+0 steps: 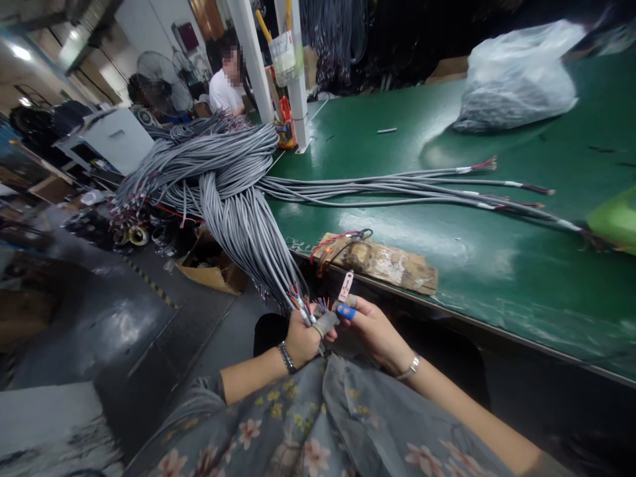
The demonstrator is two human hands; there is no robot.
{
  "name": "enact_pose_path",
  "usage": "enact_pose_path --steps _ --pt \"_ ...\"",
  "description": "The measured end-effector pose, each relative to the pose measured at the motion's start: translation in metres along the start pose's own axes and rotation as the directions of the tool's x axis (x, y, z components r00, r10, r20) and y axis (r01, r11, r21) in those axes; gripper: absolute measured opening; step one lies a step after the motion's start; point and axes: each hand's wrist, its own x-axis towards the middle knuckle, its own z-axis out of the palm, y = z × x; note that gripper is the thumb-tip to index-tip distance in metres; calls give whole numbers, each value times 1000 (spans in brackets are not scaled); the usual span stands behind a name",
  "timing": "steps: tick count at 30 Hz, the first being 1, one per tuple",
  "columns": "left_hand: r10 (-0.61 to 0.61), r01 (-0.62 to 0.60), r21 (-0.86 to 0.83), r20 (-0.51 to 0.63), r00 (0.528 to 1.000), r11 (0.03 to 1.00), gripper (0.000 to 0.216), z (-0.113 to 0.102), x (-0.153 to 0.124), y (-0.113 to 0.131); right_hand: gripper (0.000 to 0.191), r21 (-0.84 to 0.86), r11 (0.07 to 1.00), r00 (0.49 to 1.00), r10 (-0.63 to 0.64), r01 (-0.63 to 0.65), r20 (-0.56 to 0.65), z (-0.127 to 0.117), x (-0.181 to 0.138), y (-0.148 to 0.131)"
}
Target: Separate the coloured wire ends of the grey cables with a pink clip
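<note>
My left hand (307, 336) is closed around the ends of a few grey cables (295, 299), whose thin coloured wires fan out above the fingers. Grey wrapping covers its thumb. Close beside it, my right hand (373, 331) pinches a small pink flat piece (346, 286) with dark marks and a hole near its upper end. A blue band is wrapped on one finger of that hand. The fingertips of both hands nearly meet at the wire ends, and the exact contact there is too small to make out. From the left hand the cables run up to a large grey bundle (238, 165).
The green table (497, 278) carries a worn wooden block (392, 264) with red and black leads, several stretched-out cables (397, 182) and a filled plastic bag (517, 76). A white post (297, 99) rises at the back. Another person (226, 89) sits beyond the bundle. An open carton (213, 268) stands below.
</note>
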Motion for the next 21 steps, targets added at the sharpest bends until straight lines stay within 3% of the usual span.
enact_pose_path --steps 8,16,21 --pt "-2 4 -137 16 1000 991 46 -3 1 -6 37 19 1000 999 3 -3 -35 -5 2 2" --pt "-33 92 -269 216 976 959 43 -12 5 -11 36 74 993 995 92 -95 44 -4 6 7" --pt "-16 58 -284 147 989 957 41 -13 3 -15 33 216 971 987 129 -106 -94 -13 15 6"
